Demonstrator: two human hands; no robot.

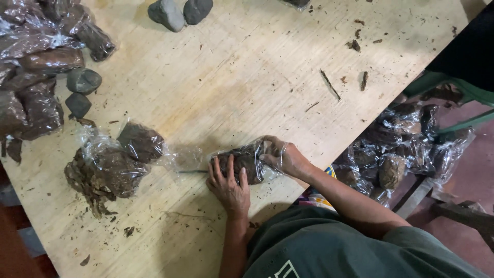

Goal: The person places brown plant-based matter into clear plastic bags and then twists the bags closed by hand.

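Both hands are working 1 dark lump in clear plastic (244,162) near the wooden table's (231,77) front edge. Left hand (228,184) is pressing flat, fingers spread; right hand (282,156) is gripping the wrap's end. Judging by this, keeping the left firm while pulling the film taut should wrap it tightly.

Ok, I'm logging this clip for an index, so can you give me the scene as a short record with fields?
Surface: wooden table, scattered with dark crumbs
Left hand: pressing flat on a dark lump in a clear plastic bag
Right hand: gripping the same bag's right end
Left of hands: loose dark material on crumpled plastic
Far left: pile of wrapped dark lumps
Top edge: two grey lumps
Right, below table: more bagged lumps
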